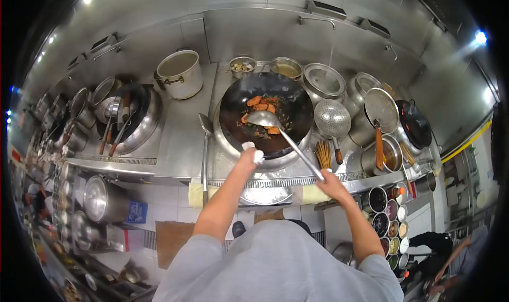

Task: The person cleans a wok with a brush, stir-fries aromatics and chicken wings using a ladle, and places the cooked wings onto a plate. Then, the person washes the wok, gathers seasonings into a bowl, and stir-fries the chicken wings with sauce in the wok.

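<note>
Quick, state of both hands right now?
Left hand: closed on a white cloth at the wok's near rim.
Right hand: closed around the handle of the ladle.

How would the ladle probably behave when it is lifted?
The ladle will probably be stiff, as its long handle looks like straight metal. It may feel front-heavy, because the right hand grips the end farther from the wok.
</note>
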`<state>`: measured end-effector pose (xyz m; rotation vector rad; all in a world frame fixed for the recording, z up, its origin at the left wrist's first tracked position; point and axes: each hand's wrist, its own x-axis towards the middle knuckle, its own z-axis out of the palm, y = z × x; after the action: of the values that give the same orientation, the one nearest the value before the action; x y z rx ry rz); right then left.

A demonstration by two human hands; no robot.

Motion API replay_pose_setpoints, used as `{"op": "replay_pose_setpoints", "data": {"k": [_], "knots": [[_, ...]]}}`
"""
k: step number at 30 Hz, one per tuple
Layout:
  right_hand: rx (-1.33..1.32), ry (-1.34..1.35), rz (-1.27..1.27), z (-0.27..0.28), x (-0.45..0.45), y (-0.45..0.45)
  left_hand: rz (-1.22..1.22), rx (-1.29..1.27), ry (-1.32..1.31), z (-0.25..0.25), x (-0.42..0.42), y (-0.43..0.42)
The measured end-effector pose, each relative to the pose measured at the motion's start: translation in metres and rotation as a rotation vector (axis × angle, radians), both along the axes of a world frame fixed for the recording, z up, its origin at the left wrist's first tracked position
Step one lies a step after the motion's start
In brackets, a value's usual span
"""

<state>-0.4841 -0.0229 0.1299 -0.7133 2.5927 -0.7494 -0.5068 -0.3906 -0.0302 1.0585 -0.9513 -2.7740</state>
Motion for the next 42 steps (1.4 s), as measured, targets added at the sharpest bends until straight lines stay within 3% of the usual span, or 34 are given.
{"op": "replay_pose_setpoints", "data": {"k": [2,4,6,9,10,11,14,16,18,20,22,27,30,31,32,33,34,36,38,40,42], "knots": [[-0.009,-0.005,-0.005,0.075,0.009,0.001,0.092,0.036,0.027,0.036,0.020,0.031],[-0.048,0.168,0.279,0.058,-0.021,0.025,0.035,0.003,0.104,0.035,0.027,0.038],[0.281,-0.222,0.070,0.152,0.006,-0.025,-0.007,-0.028,0.058,0.046,0.033,0.035],[0.127,0.115,0.335,0.083,-0.048,0.009,0.018,0.046,0.011,0.100,0.057,0.044],[0.206,-0.041,0.239,0.107,-0.037,-0.008,0.037,0.072,0.007,0.112,0.067,0.047],[0.294,-0.181,0.137,0.131,-0.024,-0.027,0.036,0.075,-0.005,0.105,0.074,0.047],[0.194,-0.149,0.036,0.096,-0.036,-0.041,0.037,0.006,0.156,0.060,0.090,0.052],[0.010,0.306,0.182,0.022,-0.062,-0.024,0.115,-0.050,0.133,0.036,0.135,0.065],[0.180,0.347,0.063,0.047,-0.028,-0.037,0.124,-0.096,0.010,0.060,0.179,0.077],[0.094,0.303,0.094,0.055,-0.015,-0.037,0.144,-0.160,0.090,0.074,0.174,0.084],[-0.041,0.090,0.154,0.070,-0.005,-0.042,0.023,-0.057,0.103,0.043,0.121,0.058],[0.166,-0.114,0.240,0.132,-0.012,-0.043,0.045,0.137,0.035,0.154,0.100,0.040],[0.174,0.057,0.279,0.080,-0.034,-0.025,0.053,0.089,0.051,0.118,0.096,0.038],[0.107,0.172,0.246,0.047,-0.043,-0.027,0.008,0.048,0.208,0.062,0.091,0.032],[0.114,0.136,0.117,0.017,-0.049,-0.030,0.110,-0.049,0.157,0.076,0.112,0.050],[0.149,0.197,0.056,0.023,-0.034,-0.040,0.034,-0.071,0.154,0.049,0.127,0.054],[0.174,0.262,-0.007,0.030,-0.018,-0.046,0.128,-0.136,0.105,0.071,0.147,0.070],[-0.038,0.315,0.013,0.020,-0.003,-0.032,0.084,-0.145,0.155,0.099,0.165,0.074],[-0.153,0.295,0.048,0.018,0.010,-0.020,0.090,-0.100,0.192,0.054,0.129,0.055],[-0.092,-0.178,-0.195,0.053,0.032,-0.019,0.155,-0.065,0.121,0.083,0.087,0.050],[-0.106,-0.110,-0.215,0.037,0.015,-0.024,0.094,-0.107,0.118,0.081,0.055,0.037]]}}
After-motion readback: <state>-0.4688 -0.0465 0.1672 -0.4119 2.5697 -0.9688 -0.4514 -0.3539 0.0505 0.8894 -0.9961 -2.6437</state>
